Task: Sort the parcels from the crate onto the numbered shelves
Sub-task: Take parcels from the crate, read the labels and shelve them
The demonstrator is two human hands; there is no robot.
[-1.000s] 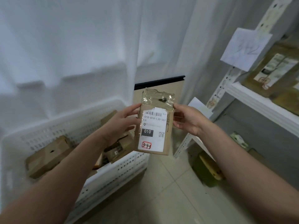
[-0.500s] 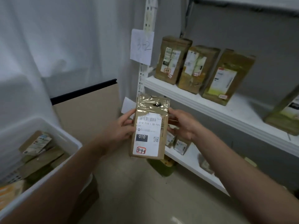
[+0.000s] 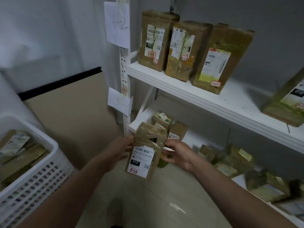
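at the nine to twelve o'clock side of the view hangs a pale curtain (image 3: 49, 30), with a tiled floor (image 3: 139, 203) at six o'clock. a white rack fills the one to four o'clock side. its upper shelf (image 3: 197, 96) carries three brown parcels standing upright side by side at twelve to one o'clock: the left one (image 3: 154, 41), the middle one (image 3: 185, 50) and the right one (image 3: 220, 58). a fourth parcel (image 3: 289, 102) leans at the three o'clock edge, apart from them. the lower shelf (image 3: 144, 117) holds more brown parcels, some upright at its left end (image 3: 162, 120), others lying blurred toward four o'clock (image 3: 233, 162).

a white slotted crate (image 3: 41, 175) sits at eight o'clock with several parcels (image 3: 18, 150) lying inside. behind it, at ten o'clock, stands a beige panel (image 3: 70, 109) with a dark top edge.

the held parcel (image 3: 146, 155) is in the air near the centre, upright, just in front of the lower shelf's left end. its white label faces the camera and reads 010, with a red handwritten mark at the bottom. the left hand (image 3: 120, 150) has its fingers gripping the parcel's nine o'clock edge. the right hand (image 3: 179, 155) has its fingers curled on the three o'clock edge.

on the rack's post (image 3: 125, 68) hang two paper signs: one marked 3-2 (image 3: 117, 24) at twelve o'clock, and a smaller one marked 3-1 (image 3: 120, 102) below it.
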